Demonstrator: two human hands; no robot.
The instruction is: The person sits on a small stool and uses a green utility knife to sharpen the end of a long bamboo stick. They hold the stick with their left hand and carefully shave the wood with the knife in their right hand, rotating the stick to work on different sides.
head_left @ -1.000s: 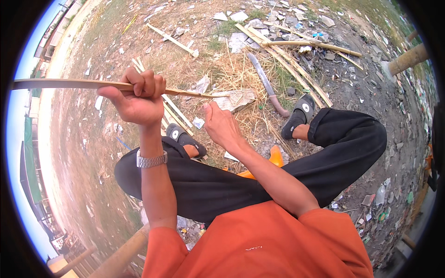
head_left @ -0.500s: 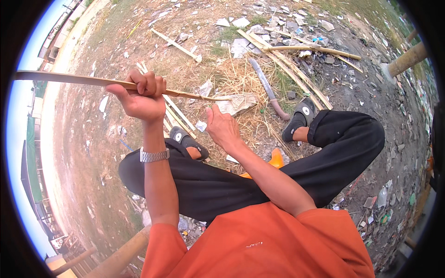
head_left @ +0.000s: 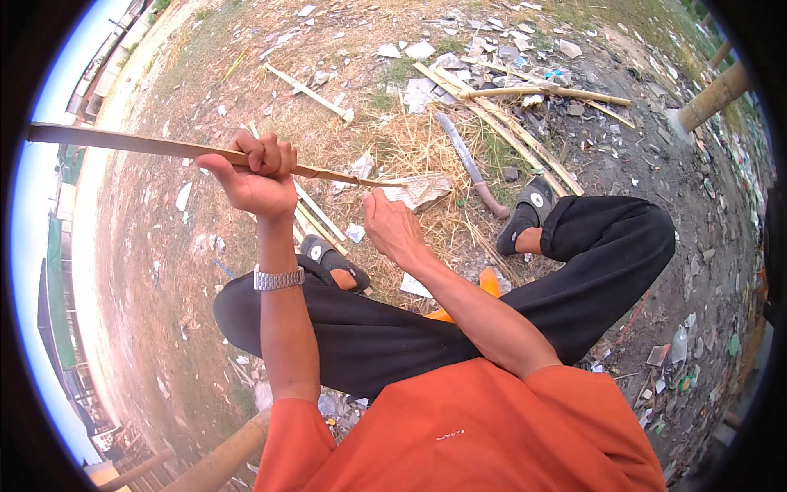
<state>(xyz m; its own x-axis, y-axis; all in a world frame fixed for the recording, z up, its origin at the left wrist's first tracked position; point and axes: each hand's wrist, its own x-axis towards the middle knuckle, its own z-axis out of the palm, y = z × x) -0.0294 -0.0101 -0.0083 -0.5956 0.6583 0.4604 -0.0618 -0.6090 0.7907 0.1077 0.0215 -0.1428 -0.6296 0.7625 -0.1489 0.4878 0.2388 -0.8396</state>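
My left hand (head_left: pixel 262 184) is wrapped round a long split bamboo strip (head_left: pixel 147 143), its thumb stretched out to the left. The strip runs from the far left down toward a pale, rough block (head_left: pixel 426 191) on the straw. Close by the strip's right end is my right hand (head_left: pixel 393 227), fingers curled in; whatever they grip is hidden behind the hand. Beyond my right foot lies a machete (head_left: pixel 461 153) with a grey blade and a brownish handle, touched by neither hand.
Split bamboo pieces (head_left: pixel 516 127) lie crossed beyond my right foot, and a shorter strip (head_left: pixel 307 92) farther left. Pale strips (head_left: pixel 318 209) rest by my left foot. An orange object (head_left: pixel 489 283) shows between my legs. A thick bamboo post (head_left: pixel 713 98) stands at right.
My left hand has shifted slightly right and down with the bamboo strip still in it. My right hand stays almost where it was.
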